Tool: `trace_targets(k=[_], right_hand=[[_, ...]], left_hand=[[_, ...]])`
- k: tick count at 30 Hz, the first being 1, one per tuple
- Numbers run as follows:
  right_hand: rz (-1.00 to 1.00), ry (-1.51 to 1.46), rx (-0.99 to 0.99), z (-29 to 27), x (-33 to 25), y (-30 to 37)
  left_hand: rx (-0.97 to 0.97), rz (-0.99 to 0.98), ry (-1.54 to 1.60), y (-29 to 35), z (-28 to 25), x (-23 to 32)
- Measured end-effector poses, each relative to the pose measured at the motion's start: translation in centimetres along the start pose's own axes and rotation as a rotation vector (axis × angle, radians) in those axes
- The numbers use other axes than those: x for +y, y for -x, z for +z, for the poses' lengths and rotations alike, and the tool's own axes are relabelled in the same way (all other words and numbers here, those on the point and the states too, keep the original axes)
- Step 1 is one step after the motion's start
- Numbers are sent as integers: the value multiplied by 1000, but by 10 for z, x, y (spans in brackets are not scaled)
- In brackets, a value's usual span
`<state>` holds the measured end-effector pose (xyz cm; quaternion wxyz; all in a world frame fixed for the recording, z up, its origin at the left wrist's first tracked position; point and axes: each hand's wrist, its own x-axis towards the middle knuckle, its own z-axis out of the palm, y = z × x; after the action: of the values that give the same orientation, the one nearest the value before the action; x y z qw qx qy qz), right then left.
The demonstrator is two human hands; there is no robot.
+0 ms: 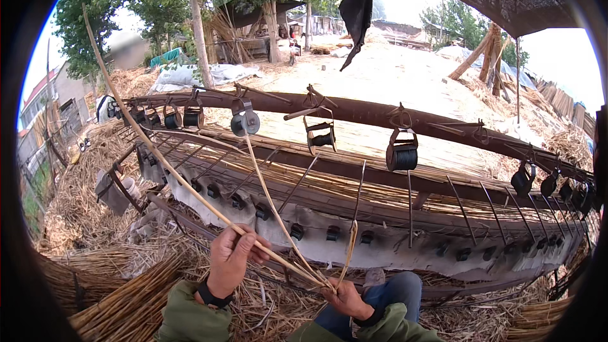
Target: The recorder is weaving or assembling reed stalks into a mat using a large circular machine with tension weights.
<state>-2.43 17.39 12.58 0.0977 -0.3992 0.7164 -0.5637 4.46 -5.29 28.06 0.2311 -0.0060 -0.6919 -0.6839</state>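
Observation:
My left hand [229,263], with a dark band at the wrist, grips a long pale reed stalk [155,152] between thumb and fingers. The stalk slants up and far to the left. Its lower end runs to my right hand [348,299], which is closed around the gathered reed ends. From those same fingers a thinner reed strip [266,190] rises toward a silver spool [245,121], and a short folded strip [350,250] sticks up. Ahead of both hands stretches a metal weaving frame [354,111] with spools of dark cord [402,153] hanging from its top pipe.
Thin metal rods [410,209] jut toward me from the frame, above a pale sheet [392,250] with dark weights. Laid reeds [304,166] line the frame's bed. A reed bundle [126,297] lies at lower left, among loose straw. A black cloth [356,16] hangs overhead.

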Motion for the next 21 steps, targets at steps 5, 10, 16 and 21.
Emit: trace_targets(k=[5,10,16,21], right_hand=[[29,-289,250,-7,35,23],[-2,-564,472,-16,26,35],[-35,-618,571,-24,25,67],[97,-588,688,-40,0,71]], left_hand=[[563,261,228,-33,-92,13],[505,-55,390,-37,-91,-43],[285,-275,513,-111,9,-114],[217,-407,548,-185,67,-145]])
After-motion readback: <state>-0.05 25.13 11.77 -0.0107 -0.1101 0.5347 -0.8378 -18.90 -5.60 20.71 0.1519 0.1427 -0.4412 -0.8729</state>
